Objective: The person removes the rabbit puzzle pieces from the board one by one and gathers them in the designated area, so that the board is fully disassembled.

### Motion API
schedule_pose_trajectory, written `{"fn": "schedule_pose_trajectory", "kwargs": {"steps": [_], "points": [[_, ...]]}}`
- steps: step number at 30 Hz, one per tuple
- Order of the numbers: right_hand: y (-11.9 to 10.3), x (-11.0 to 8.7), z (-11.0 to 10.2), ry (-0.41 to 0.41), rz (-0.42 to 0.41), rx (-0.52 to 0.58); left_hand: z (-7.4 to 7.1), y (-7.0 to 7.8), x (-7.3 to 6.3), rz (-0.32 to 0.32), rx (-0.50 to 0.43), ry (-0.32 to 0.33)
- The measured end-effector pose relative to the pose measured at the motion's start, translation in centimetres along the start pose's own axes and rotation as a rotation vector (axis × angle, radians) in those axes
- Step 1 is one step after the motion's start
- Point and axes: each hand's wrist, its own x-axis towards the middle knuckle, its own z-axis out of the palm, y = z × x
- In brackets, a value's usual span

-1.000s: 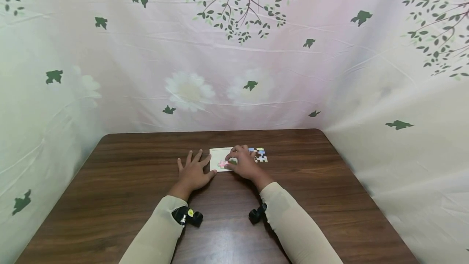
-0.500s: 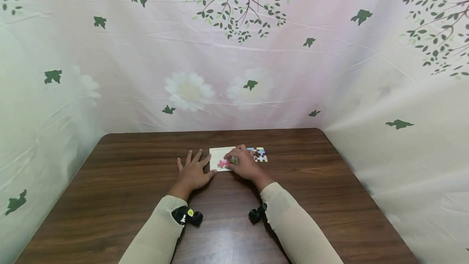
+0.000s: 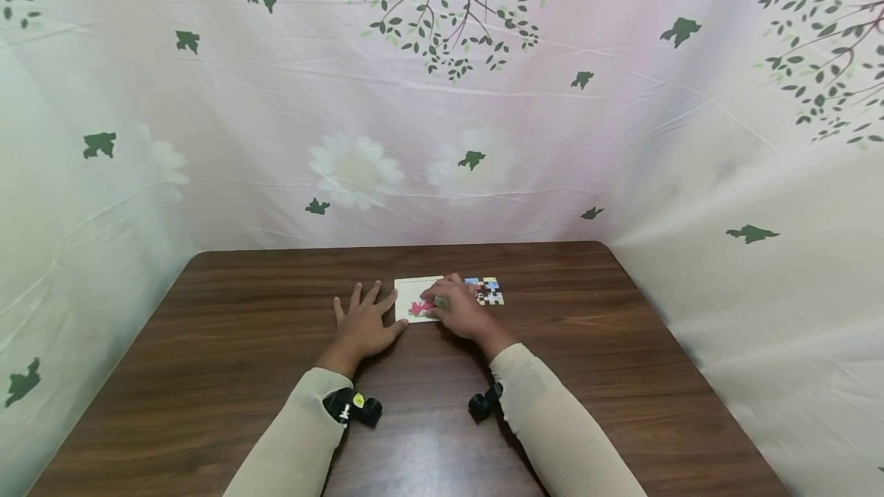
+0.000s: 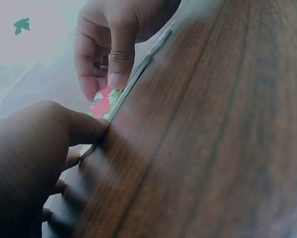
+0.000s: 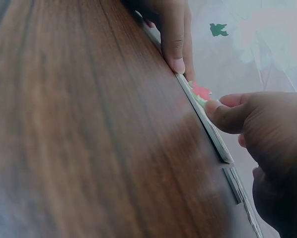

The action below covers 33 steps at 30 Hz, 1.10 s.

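Observation:
A pale, thin puzzle board (image 3: 409, 287) lies near the back of the table. My left hand (image 3: 366, 328) rests at its left edge with fingers spread, the thumb at the near corner. Over the board's right part, my right hand (image 3: 463, 313) pinches a pink-and-green jigsaw piece (image 3: 417, 307) between thumb and fingers. In the left wrist view the right thumb and fingertips meet at this piece (image 4: 104, 103), low against the board. The right wrist view has the piece (image 5: 201, 90) between both hands, close over the board. My right hand hides much of the board.
Several blue, yellow and white jigsaw pieces (image 3: 492, 292) lie together just right of the board. The brown wooden table (image 3: 276, 313) reaches back to a hanging printed cloth (image 3: 414, 121). A black wrist camera (image 3: 369, 411) sits on the left forearm, another (image 3: 481, 406) on the right.
The pink piece has shifted slightly under my right fingers and now looks a deeper pink. My right fingertips have moved a little left; the left hand has stayed in place.

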Motion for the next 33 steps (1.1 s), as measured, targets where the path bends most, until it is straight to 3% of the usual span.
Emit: {"fn": "schedule_pose_trajectory", "kwargs": {"steps": [16,33], "points": [[1.2,-0.7,-0.6,-0.013,-0.025,0.017,0.0,0.1,-0.1,0.002,-0.001,-0.005],[3.4,-3.5,-3.2,0.056,0.008,0.074,0.1,0.1,-0.2,-0.007,-0.009,-0.001]]}}
